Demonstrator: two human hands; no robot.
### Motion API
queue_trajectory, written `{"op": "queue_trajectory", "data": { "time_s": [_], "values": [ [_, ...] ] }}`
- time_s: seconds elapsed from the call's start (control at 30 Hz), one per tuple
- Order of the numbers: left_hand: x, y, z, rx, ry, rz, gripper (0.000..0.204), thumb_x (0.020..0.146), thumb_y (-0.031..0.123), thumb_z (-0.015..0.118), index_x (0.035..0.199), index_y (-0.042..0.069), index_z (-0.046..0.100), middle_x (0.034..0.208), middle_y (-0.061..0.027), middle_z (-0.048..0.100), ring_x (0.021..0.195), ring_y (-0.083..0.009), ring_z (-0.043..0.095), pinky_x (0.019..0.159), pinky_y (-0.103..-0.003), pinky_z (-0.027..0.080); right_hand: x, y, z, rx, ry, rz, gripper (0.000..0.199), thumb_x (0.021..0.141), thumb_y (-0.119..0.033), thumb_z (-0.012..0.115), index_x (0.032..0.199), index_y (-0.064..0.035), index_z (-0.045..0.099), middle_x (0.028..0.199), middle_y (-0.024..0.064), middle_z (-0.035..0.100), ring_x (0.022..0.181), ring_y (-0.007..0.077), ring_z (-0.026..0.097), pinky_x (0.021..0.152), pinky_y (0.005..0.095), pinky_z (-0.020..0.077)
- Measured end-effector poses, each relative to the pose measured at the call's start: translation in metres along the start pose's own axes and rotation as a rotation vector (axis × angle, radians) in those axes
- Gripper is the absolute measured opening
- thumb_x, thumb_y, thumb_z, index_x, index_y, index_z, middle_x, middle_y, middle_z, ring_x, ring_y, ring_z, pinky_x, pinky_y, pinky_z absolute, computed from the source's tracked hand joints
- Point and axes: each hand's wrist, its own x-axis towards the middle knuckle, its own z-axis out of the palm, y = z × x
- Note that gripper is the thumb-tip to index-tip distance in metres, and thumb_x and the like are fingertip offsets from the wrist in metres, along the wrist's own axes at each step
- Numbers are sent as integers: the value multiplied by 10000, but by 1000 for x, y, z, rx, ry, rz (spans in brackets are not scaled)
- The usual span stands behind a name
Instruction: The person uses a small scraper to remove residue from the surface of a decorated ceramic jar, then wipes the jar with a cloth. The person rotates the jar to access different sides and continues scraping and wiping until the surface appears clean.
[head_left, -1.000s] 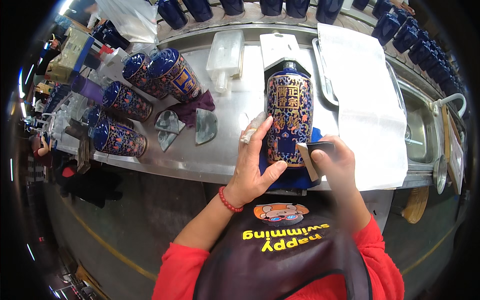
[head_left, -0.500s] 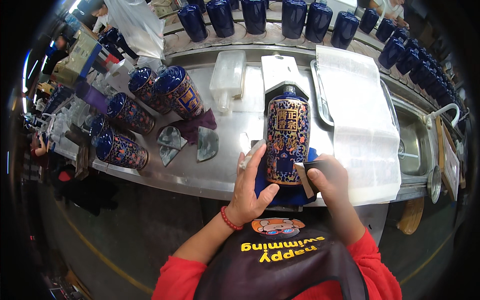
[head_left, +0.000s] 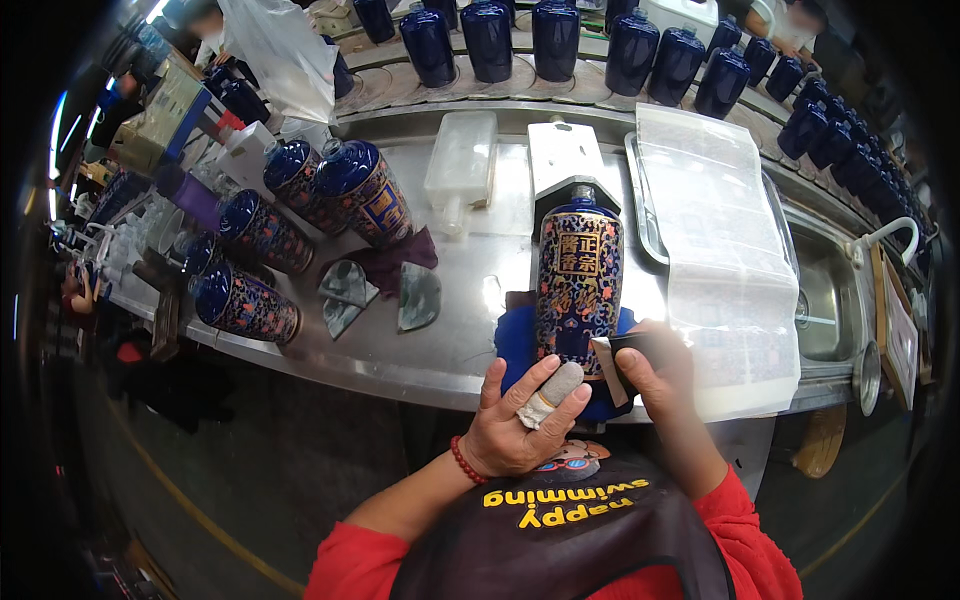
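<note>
A dark blue bottle (head_left: 579,325) with a gold, floral pattern lies in front of me, its neck pointing away. Its far end rests at a white holder with a black cradle (head_left: 552,155), and blue cloth (head_left: 515,345) sits under its near end. My left hand (head_left: 520,425) lies over the bottle's base with fingers spread, a grey cover on one finger. In my closed right hand (head_left: 660,375) is a flat dark scraper-like piece with a pale edge (head_left: 612,372), held against the bottle's lower right side. The hidden fingertips of that hand cannot be seen.
Several patterned bottles (head_left: 365,195) stand at left. Dark green cut pieces (head_left: 418,296) and a purple cloth (head_left: 400,258) lie nearer. A clear bottle (head_left: 462,160) lies behind. White printed sheets (head_left: 725,300) cover a tray (head_left: 645,200) beside a sink (head_left: 830,310). Plain blue bottles (head_left: 555,40) line a conveyor.
My left hand has moved from the bottle's left side down over its base. The right hand stays by the lower right side with the scraper. Bottles on the conveyor have shifted.
</note>
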Motion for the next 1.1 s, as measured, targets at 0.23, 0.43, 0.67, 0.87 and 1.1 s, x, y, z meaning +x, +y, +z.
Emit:
{"op": "queue_trajectory", "data": {
  "time_s": [0.23, 0.43, 0.67, 0.87, 1.1],
  "values": [
    [-4, -1, -8, -12, 40, -68, 507, 899, 513, 715, 1167, 82, 709, 1086, -74, 749, 1171, -272, 671, 1249, -587, 147, -1, 2, 1, -21, 17, -29, 257, 952, -249, 759, 990, -24, 640, 828, -9, 637, 734, 62, 583, 642, 225, 477],
    [1, -4, -13, -4, -4, -28, 591, 921, 594, 636, 1240, 103, 715, 1123, -58, 760, 1242, -234, 639, 1269, -530, 107, -1, 1, 4, 19, 43, -17, 260, 963, -253, 749, 1002, -24, 632, 842, -10, 636, 754, 57, 579, 657, 220, 470],
    [-9, -6, -11, 25, 9, -91, 357, 943, 187, 655, 1284, 96, 706, 1145, -80, 763, 1253, -253, 644, 1268, -524, 120, -2, 6, 2, -12, 61, 8, 297, 956, -289, 763, 1014, -28, 635, 834, -24, 633, 748, 51, 565, 655, 205, 453],
    [-23, -7, -5, -254, 49, -318, 456, 867, 0, 665, 1313, 90, 690, 1169, -95, 753, 1248, -280, 650, 1245, -533, 173, -2, 10, 2, 25, 52, -11, 288, 958, -280, 764, 1002, -32, 626, 842, -34, 599, 755, 41, 530, 653, 196, 436],
    [-10, -1, 0, -168, 79, -214, 407, 860, 4, 670, 1253, 103, 712, 1145, -55, 759, 1196, -249, 670, 1264, -514, 154, -3, 7, 3, 40, 68, 0, 290, 951, -276, 773, 1013, -32, 629, 846, -35, 602, 763, 36, 524, 663, 193, 434]
  ]
}}
